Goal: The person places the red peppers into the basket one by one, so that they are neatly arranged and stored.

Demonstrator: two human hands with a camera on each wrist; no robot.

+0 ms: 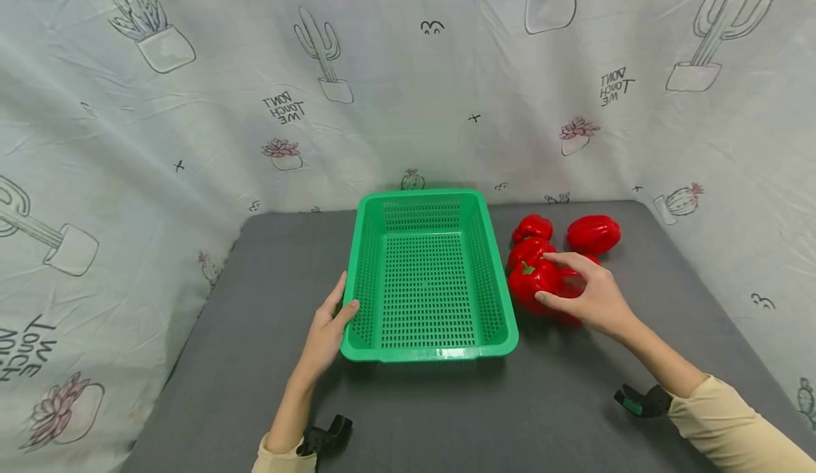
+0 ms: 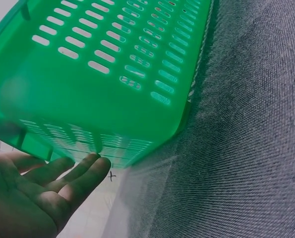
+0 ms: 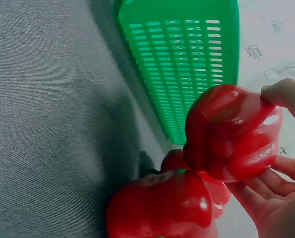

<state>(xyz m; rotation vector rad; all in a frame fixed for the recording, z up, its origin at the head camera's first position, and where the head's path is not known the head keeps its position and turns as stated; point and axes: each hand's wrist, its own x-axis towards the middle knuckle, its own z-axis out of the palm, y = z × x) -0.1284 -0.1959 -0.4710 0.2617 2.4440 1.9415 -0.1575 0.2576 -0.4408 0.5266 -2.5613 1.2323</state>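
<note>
A green plastic basket (image 1: 440,353) with slotted walls stands in the middle of the table. At its left side my left hand (image 1: 325,335) holds the rim, thumb on top and fingers along the outer wall (image 2: 83,104). To the right of the basket, my right hand (image 1: 602,301) grips a shiny red bell pepper (image 1: 530,287) with a green stem, thumb on one side and fingers on the other. The right wrist view shows this pepper (image 3: 231,134) raised above other peppers (image 3: 159,206). Part of the pepper group is hidden behind the right hand.
Several more red bell peppers lie on the right of the table, including one (image 1: 593,234) at the far right and one (image 1: 532,227) close to the basket. The grey tabletop (image 1: 433,416) meets a white curtain (image 1: 408,105) printed with cacti behind it.
</note>
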